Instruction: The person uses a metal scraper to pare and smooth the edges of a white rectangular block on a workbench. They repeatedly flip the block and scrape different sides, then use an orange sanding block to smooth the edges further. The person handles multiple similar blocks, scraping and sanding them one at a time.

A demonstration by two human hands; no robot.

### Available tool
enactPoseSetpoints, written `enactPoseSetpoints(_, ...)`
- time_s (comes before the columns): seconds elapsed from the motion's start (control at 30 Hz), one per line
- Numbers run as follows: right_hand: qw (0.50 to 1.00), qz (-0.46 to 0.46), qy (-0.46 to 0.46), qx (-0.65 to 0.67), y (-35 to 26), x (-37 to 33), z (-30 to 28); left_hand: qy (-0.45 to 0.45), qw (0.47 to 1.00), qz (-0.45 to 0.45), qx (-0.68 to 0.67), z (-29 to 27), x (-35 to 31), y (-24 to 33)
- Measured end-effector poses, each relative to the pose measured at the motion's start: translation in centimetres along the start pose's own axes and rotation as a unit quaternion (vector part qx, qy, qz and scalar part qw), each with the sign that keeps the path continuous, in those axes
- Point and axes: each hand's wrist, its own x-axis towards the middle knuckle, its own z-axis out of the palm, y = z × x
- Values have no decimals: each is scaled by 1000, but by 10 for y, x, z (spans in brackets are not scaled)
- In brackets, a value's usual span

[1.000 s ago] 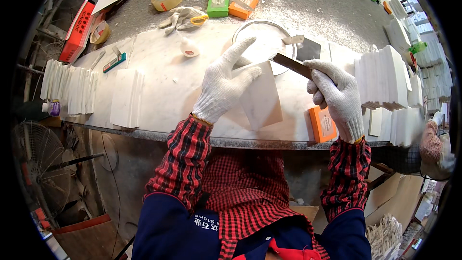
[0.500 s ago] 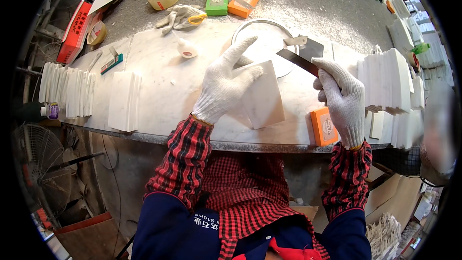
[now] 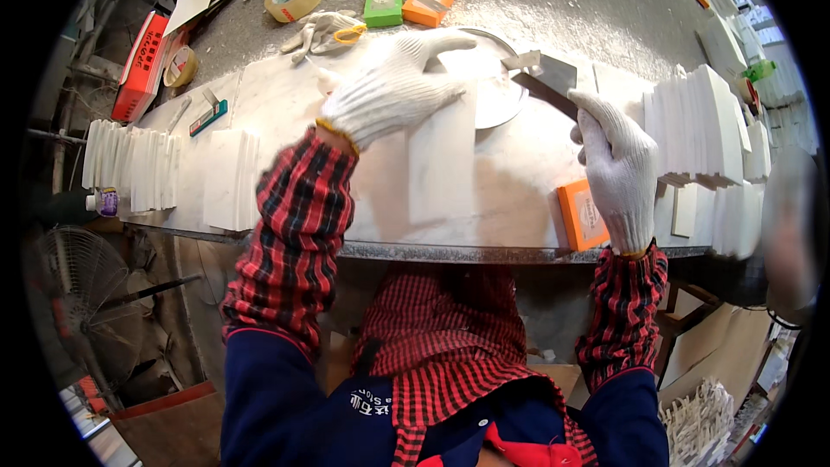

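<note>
A white tile [image 3: 441,156] is lain flat on the desk [image 3: 259,104], and the gloved left hand [image 3: 393,82] is spread open upon its upper edge, nothing being gripped. A dark flat blade [image 3: 546,82] is clasped in the closed fingers [image 3: 596,117] of the gloved right hand [image 3: 618,169], its tip held beside a round white dish [image 3: 497,95], perhaps touching the rim. An orange box [image 3: 581,214] is seen just beside that hand, and white tile stacks [image 3: 700,125] are stood to the right.
</note>
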Motion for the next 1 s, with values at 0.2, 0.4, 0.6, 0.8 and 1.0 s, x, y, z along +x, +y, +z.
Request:
enactPoseSetpoints(0.2, 979, -146, 48, -136, 9, -6, -2, -57, 992, 64, 92, -25, 14, 18)
enactPoseSetpoints(0.4, 977, 157, -47, 138, 2, -69, -11, -163, 974, -77, -141, -34, -54, -25)
enactPoseSetpoints(0.6, 919, 259, -145, 258, 1, -126, 29, -201, 930, -184, -245, -22, -111, -74)
enactPoseSetpoints(0.8, 988, -14, -99, 120, 3, -134, 81, -112, 952, -131, -252, 7, -119, -118)
enactPoseSetpoints(1.0, 985, -134, -87, -70, -13, -114, 92, 94, 995, -30, -9, 48, -156, -110)
